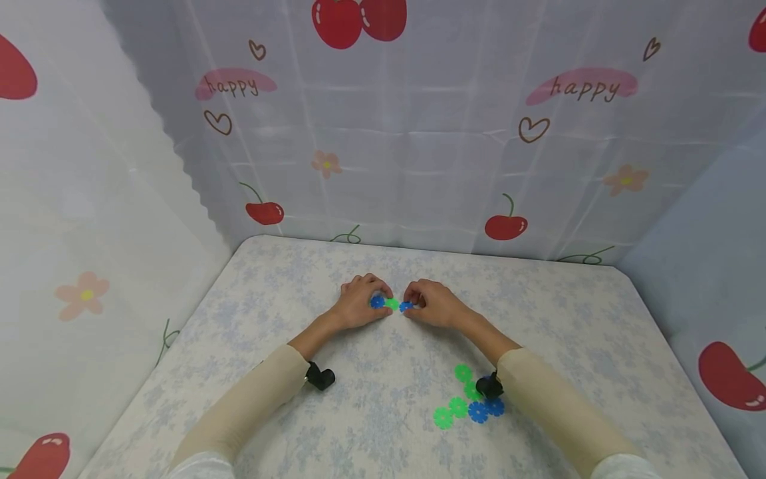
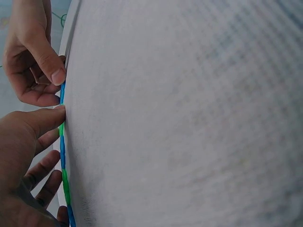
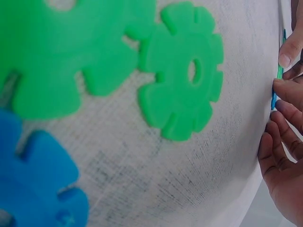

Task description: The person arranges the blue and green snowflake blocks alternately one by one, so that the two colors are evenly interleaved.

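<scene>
My left hand [image 1: 359,305] and right hand [image 1: 439,305] meet over the middle of the table. Between the left thumb and fingers is a green notched disc [image 1: 391,304], joined to a blue notched disc [image 1: 377,301] under the curve of that hand. The right thumb and fingertips pinch another blue disc [image 1: 405,307] right at the green one's edge. Seen edge-on in the left wrist view, the discs form a row of alternating blue and green [image 2: 66,187] running along the left palm. Fingers partly hide the row in the head view.
Loose green discs [image 1: 443,418] and blue discs [image 1: 478,412] lie near the right forearm, some under its black wrist camera [image 1: 489,386]. Another black camera [image 1: 320,377] sits at the left wrist. A patterned cloth covers the table [image 1: 269,273]; printed curtains [image 1: 395,146] stand behind and at both sides.
</scene>
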A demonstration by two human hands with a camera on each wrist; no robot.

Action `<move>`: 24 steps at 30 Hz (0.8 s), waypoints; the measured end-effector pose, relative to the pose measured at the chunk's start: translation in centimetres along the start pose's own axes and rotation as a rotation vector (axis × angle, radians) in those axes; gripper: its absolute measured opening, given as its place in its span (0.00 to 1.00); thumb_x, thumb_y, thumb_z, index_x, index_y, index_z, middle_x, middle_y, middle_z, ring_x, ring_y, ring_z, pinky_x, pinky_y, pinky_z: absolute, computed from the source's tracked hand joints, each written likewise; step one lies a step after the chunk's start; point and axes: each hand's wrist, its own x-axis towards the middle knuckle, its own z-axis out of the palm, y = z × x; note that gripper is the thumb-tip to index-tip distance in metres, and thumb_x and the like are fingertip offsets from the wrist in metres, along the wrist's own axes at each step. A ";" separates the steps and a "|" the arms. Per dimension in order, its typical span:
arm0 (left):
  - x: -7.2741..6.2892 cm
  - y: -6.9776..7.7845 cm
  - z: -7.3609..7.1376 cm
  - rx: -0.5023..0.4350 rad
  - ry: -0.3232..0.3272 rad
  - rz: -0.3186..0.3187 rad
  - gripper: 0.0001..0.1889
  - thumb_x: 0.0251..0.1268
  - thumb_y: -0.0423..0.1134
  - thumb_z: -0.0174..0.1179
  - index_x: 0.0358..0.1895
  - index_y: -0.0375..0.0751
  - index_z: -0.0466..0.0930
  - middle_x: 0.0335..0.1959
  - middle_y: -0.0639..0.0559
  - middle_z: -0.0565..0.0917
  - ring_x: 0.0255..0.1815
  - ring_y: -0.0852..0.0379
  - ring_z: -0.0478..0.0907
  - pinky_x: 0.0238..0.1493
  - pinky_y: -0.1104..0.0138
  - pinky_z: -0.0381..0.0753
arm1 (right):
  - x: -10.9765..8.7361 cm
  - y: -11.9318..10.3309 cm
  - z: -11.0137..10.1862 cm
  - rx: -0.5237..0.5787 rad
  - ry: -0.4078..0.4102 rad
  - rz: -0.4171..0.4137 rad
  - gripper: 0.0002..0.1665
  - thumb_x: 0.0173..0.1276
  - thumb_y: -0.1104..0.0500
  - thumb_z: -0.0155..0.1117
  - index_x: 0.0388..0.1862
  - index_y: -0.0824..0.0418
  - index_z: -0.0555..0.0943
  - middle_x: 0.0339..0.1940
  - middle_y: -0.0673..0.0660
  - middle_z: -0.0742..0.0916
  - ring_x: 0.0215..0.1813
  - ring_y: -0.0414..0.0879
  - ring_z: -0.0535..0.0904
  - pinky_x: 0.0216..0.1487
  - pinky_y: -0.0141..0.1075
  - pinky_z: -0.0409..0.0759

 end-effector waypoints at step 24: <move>0.2 0.1 0.1 0.022 -0.019 0.005 0.15 0.72 0.53 0.71 0.56 0.57 0.85 0.67 0.50 0.79 0.69 0.42 0.71 0.70 0.37 0.62 | -3.6 1.1 -1.2 0.010 -0.015 0.011 0.18 0.70 0.55 0.78 0.54 0.59 0.85 0.44 0.55 0.88 0.43 0.44 0.83 0.50 0.40 0.83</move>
